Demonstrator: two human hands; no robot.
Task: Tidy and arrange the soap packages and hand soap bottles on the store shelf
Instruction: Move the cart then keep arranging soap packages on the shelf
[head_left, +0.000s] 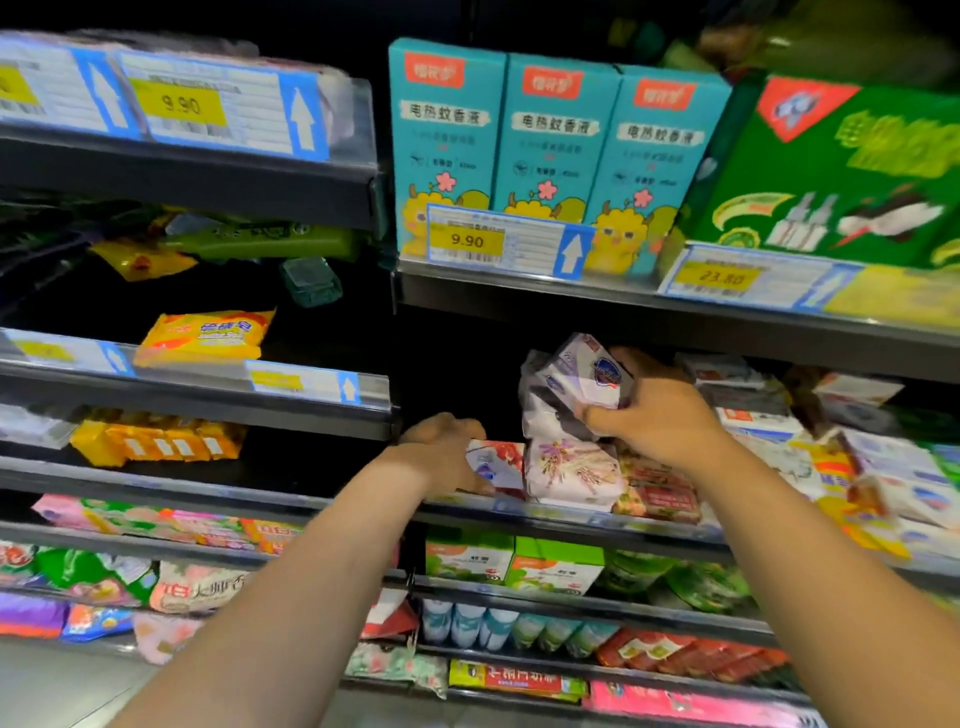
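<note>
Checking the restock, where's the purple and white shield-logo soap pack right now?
Head view, right of centre: the right hand holds the soap pack just above the floral pack on the shelf, below the teal boxes.

Three teal cartons (550, 150) printed with yellow cartoon chicks and pink flowers stand upright side by side, touching one another. A larger green carton (841, 171) with a red triangle at its top corner stands against their right side. A price label (506, 241) reading 9.90, with a white arrow on blue, covers their lower front, and a second label (748, 278) reading 23.80 sits just right of it, below the green carton. Well to the left of the teal cartons, at about their height, is another 9.90 label (208, 106), and well below them stand two green-and-white cartons (514, 558).
</note>
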